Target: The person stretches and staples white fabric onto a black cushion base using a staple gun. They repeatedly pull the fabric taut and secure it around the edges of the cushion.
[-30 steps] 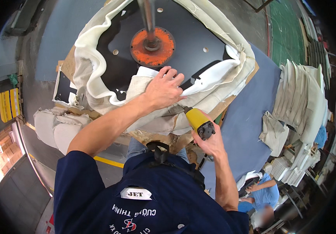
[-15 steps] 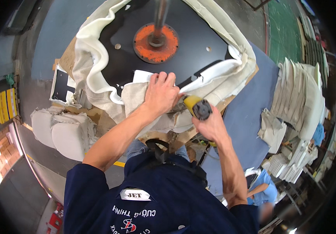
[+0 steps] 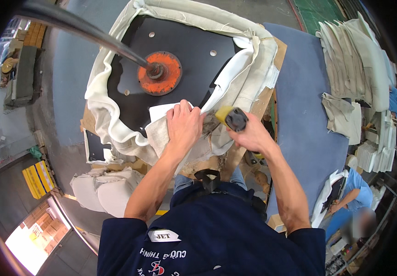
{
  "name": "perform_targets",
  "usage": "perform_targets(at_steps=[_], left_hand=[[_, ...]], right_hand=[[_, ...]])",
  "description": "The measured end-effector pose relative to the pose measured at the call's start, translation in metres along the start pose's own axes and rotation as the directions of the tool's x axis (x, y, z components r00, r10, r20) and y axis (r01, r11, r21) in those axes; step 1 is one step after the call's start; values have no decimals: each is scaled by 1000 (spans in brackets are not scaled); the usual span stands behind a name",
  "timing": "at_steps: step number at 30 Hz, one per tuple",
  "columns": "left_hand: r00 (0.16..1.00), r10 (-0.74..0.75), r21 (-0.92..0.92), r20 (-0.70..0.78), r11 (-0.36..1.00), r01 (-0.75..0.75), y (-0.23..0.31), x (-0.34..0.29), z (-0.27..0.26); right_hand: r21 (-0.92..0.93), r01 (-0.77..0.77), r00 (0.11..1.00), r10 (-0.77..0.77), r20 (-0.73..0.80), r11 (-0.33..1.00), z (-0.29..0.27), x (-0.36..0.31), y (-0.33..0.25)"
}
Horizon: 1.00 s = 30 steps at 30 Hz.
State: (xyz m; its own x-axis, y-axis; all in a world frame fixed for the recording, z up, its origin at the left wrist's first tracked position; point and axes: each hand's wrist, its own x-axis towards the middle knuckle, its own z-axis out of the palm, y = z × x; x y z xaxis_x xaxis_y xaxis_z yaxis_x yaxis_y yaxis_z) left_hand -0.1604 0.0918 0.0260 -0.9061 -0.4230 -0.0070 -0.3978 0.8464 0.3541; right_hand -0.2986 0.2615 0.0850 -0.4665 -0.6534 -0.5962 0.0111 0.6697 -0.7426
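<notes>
A cushion lies with its black board facing up, beige fabric and white padding around its edges. At its near edge, my left hand is closed over the fabric, fingertips on the board's rim beside a white flap. My right hand grips a yellow and black staple gun, its nose pointing left toward the fabric just right of my left hand. The nose tip is blurred, so contact cannot be told. A round orange plate on a metal rod presses on the board.
A wooden board sticks out under the cushion. Right of it is a blue-grey tabletop, with stacked beige covers beyond. Pale cushions lie at left. A co-worker in blue is at lower right.
The view has shifted and turned, so the rod now slants to the upper left. My left hand stays on the fabric edge, and the staple gun remains close beside it.
</notes>
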Motion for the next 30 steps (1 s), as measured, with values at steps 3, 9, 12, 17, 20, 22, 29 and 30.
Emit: perform_targets(at_steps=[3, 9, 12, 17, 20, 22, 29, 30], left_hand=[[997, 67, 83, -44, 995, -64, 7, 5, -11], [988, 119, 245, 97, 960, -139, 39, 50, -4], [953, 295, 159, 60, 940, -301, 6, 41, 13], [931, 363, 18, -29, 932, -363, -16, 29, 18], [942, 334, -38, -29, 942, -335, -19, 27, 17], [947, 316, -59, -58, 946, -319, -16, 23, 22], [971, 233, -171, -50, 956, -239, -22, 19, 14], [976, 212, -175, -49, 960, -217, -21, 19, 13]], right_hand=[[225, -175, 984, 174, 23, 959, -5, -25, 28], [455, -48, 998, 63, -17, 889, 15, -39, 68], [449, -58, 997, 74, -18, 892, 16, -40, 63], [268, -46, 998, 54, -22, 962, 4, -31, 39], [114, -3, 1000, 4, -14, 993, -2, -20, 21], [16, 7, 1000, -8, 10, 1000, -3, -12, 11], [-246, -48, 998, 53, 17, 968, 4, 13, -47], [-254, -64, 997, 73, 28, 965, 4, 12, -48]])
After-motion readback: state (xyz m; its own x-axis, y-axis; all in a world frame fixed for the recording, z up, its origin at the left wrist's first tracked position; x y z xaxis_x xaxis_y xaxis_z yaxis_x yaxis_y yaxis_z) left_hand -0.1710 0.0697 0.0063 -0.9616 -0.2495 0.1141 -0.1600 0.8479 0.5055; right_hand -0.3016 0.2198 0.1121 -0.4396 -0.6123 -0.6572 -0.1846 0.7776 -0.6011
